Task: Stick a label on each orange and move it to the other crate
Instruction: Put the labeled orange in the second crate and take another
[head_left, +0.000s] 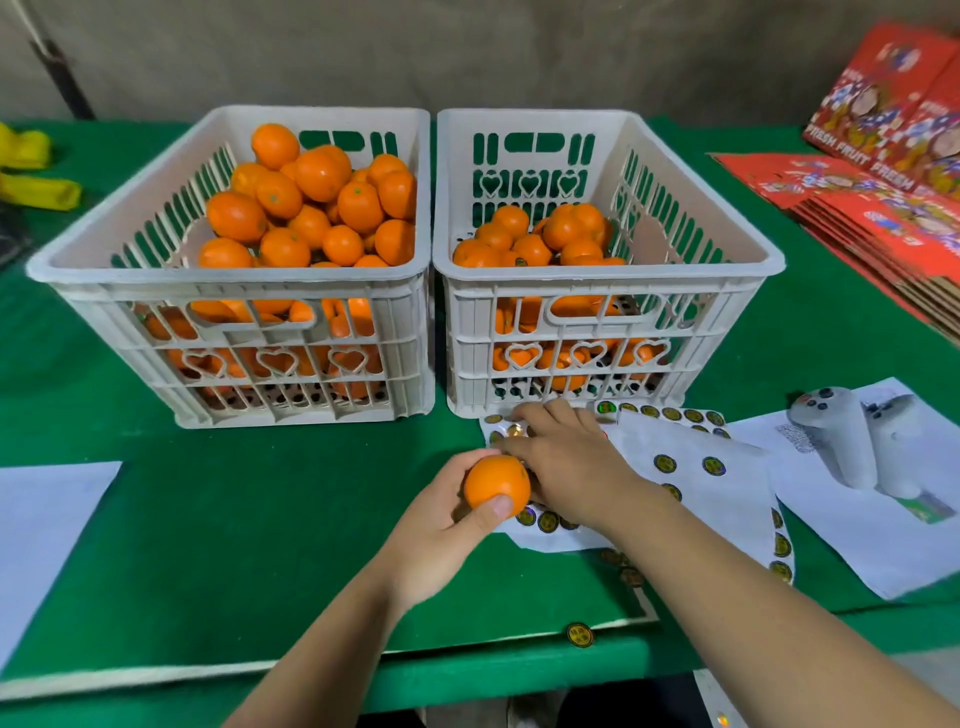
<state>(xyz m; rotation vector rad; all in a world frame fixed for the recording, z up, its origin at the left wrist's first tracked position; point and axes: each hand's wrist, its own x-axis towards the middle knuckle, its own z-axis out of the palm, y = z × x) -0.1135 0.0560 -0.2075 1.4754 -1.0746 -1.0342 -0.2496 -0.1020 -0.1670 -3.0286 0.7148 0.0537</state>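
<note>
Head view: I start from the orange (496, 488), held just above the desk (234, 519), near of the right crate.
Left hand (447, 530): my grip is closed round the orange, thumb across its near face, fingers behind it.
Right hand (566, 462): palm down on the label sheet (691, 467), fingertips at its far-left corner, touching the orange's right side. I cannot tell whether a label is pinched; the fingers hide it.
Step in hand: I judge I am picking a label off the sheet; none shows on the visible face of the orange.
Next move: peel one label free, press it onto the peel, then lift the fruit over a crate rim.
Left crate (228, 270): heaped high with oranges.
Right crate (608, 273): less full, so I take it for the receiving one; a dark dot on one fruit there may be a label.
In the way: the near wall of the right crate stands between the orange and its place, so it must go up and over.
Around: loose label (580, 635) at the desk's near edge, white controller (841, 436) on paper at right, red fruit boxes (883, 156) far right, white paper (41, 519) near left.
</note>
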